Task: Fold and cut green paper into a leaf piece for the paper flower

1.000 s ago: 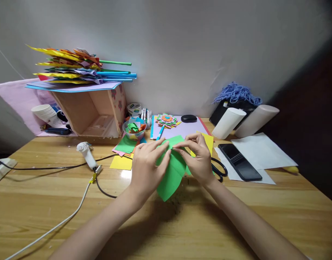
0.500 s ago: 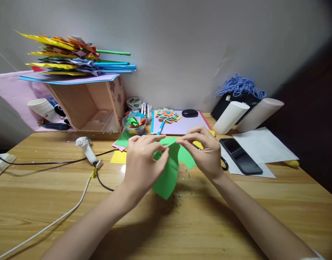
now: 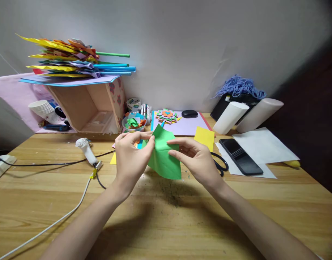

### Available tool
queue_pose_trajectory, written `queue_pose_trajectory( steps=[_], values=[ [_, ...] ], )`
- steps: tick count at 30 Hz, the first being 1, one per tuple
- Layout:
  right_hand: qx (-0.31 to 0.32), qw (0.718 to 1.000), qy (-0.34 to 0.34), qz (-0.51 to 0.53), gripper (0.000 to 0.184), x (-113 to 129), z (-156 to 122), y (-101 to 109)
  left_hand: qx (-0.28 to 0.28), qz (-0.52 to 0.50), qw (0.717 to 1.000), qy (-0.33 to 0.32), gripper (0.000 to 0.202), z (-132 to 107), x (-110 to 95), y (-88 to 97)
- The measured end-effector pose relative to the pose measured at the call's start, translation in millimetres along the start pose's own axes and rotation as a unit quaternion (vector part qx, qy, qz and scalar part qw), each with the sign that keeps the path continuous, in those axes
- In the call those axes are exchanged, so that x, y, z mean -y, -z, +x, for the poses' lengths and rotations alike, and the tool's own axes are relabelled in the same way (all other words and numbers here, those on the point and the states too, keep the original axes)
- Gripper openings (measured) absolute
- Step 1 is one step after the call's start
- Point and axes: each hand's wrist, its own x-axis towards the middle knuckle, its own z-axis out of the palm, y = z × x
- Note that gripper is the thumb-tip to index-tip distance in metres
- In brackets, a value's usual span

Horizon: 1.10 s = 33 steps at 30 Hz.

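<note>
A folded green paper (image 3: 163, 155) is held just above the wooden desk (image 3: 166, 216) between both hands. My left hand (image 3: 130, 159) pinches its upper left edge with thumb and fingers. My right hand (image 3: 195, 159) grips its right side, the fingers curled over the fold. The paper now shows a flat diamond-like face toward me. Under and behind it lie more coloured sheets, with a yellow square (image 3: 204, 137) free at the right.
A glue gun (image 3: 86, 148) with its cords lies at the left. A wooden box (image 3: 87, 104) carries stacked paper crafts (image 3: 63, 57). Behind are a bowl of scraps (image 3: 133, 123), a paper flower (image 3: 167, 116), scissors (image 3: 218, 164), a phone (image 3: 240, 156), two paper rolls (image 3: 247, 115) and blue yarn (image 3: 239, 86).
Both hands have turned and refolded the green paper: the long hanging flap is gone and it is now a compact shape. My hands shifted slightly left, uncovering the yellow square.
</note>
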Motion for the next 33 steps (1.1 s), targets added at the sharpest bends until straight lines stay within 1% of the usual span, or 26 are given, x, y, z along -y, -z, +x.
queue_pose_trajectory(
  steps=[4,9,14,17,20,24,27,30,33],
  values=[
    [-0.004,0.999,0.032,-0.015,0.031,0,0,7,-0.003,0.016,1.000,0.000,0.010,1,-5,3.8],
    [-0.026,0.995,0.084,-0.056,0.021,2,-2,7,-0.010,0.032,0.999,-0.016,0.012,1,-7,3.8],
    [-0.056,0.989,0.083,-0.104,0.017,6,-2,5,-0.018,0.061,0.996,-0.055,0.012,-1,-8,3.3],
    [-0.069,0.988,0.078,-0.110,0.016,7,-2,5,-0.027,0.074,0.994,-0.080,0.010,-2,-9,4.0],
    [-0.068,0.989,0.080,-0.107,0.012,6,-2,4,-0.029,0.077,0.992,-0.099,0.006,-3,-10,4.1],
    [-0.067,0.990,0.078,-0.098,0.006,5,-1,4,-0.002,0.053,0.993,-0.105,0.012,-3,-10,3.5],
    [-0.068,0.989,0.089,-0.100,0.004,5,0,5,0.020,0.046,0.991,-0.122,0.012,-3,-10,4.7],
    [-0.074,0.983,0.108,-0.128,0.003,5,1,8,0.063,0.048,0.986,-0.149,0.017,-2,-12,6.8],
    [-0.091,0.975,0.115,-0.165,0.004,5,2,10,0.110,0.037,0.980,-0.162,0.018,-2,-16,7.5]
  ],
)
